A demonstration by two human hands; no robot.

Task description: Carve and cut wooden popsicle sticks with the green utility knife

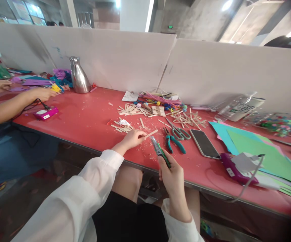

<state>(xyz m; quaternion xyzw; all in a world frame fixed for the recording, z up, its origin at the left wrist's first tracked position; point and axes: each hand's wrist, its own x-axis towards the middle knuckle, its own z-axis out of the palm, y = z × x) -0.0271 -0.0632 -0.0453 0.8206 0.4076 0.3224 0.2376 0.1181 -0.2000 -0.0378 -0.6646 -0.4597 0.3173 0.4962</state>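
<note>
Pinched in the fingers of my left hand [133,138] is a craft stick [152,133], its free end pointing right. My right hand [171,171] is wrapped round the green and black handle of a utility knife [160,152]. The knife's blade is out, its tip close to the stick; whether they touch I cannot tell. Wood shavings [145,144] lie scattered beneath. Just right of the knife are teal-handled pliers [175,140] and grey-handled scissors [179,131]. Cut stick pieces [121,127] lie behind my left hand.
A phone [205,144], coloured paper [256,148] and a purple power strip [236,169] with a cable lie to the right. Behind are more sticks [188,118] and pipe cleaners [158,98]. A steel jug [80,76] stands back left, near another person's hands [42,94].
</note>
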